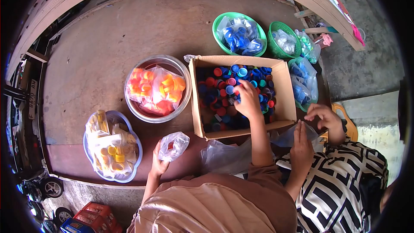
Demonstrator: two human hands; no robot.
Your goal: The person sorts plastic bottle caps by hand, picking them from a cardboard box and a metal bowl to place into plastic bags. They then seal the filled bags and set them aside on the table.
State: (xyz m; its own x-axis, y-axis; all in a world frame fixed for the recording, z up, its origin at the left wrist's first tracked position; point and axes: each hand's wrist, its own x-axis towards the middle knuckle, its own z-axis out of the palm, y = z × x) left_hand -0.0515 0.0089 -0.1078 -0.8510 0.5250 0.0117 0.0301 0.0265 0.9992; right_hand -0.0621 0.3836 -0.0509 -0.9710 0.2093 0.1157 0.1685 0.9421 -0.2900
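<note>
My left hand is closed on a clear plastic bag with its mouth spread; something small and reddish shows inside. My right hand is over the cardboard box, its fingers curled but apart among the loose bottle caps, with no cap clearly held. The caps are mostly blue and red, with some green and light blue ones. A flat clear plastic sheet or bag lies in front of the box, partly under my right arm.
Left of the box stand a metal bowl of bagged orange and red caps and a pale blue basin of bagged yellow pieces. Green baskets hold more bags behind. A co-worker's hands are close on my right, beside a clear bag.
</note>
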